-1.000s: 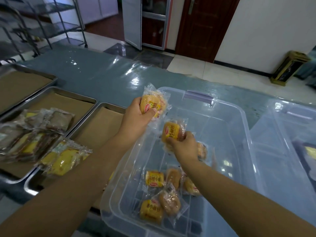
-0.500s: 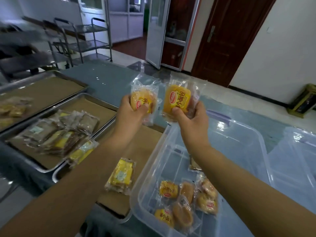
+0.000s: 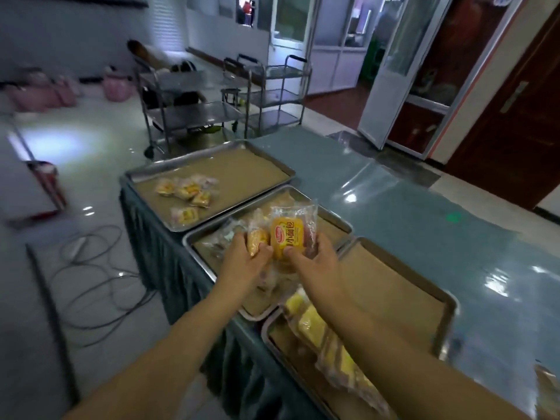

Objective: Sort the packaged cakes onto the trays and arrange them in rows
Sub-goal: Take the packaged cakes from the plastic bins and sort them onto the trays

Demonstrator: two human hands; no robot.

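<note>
My left hand (image 3: 242,263) grips a packaged cake (image 3: 257,237) and my right hand (image 3: 315,259) holds another packaged cake (image 3: 288,236) with an orange label facing me. Both are held side by side above the middle tray (image 3: 336,222), which holds darker packaged cakes (image 3: 224,241) partly hidden behind my hands. The far tray (image 3: 266,163) carries several orange packaged cakes (image 3: 188,192) at its left end. On the near tray (image 3: 418,289) lie yellow packaged cakes (image 3: 321,331) under my right forearm.
The trays sit on a table with a glossy teal cover (image 3: 424,225). Metal carts (image 3: 188,110) stand beyond the table. Cables (image 3: 91,274) lie on the floor at left. An open glass door (image 3: 391,71) and a brown door (image 3: 515,116) are behind.
Both hands have carried their cakes from above the clear bin leftwards over the trays. My view has swung left, so the bin is out of sight.
</note>
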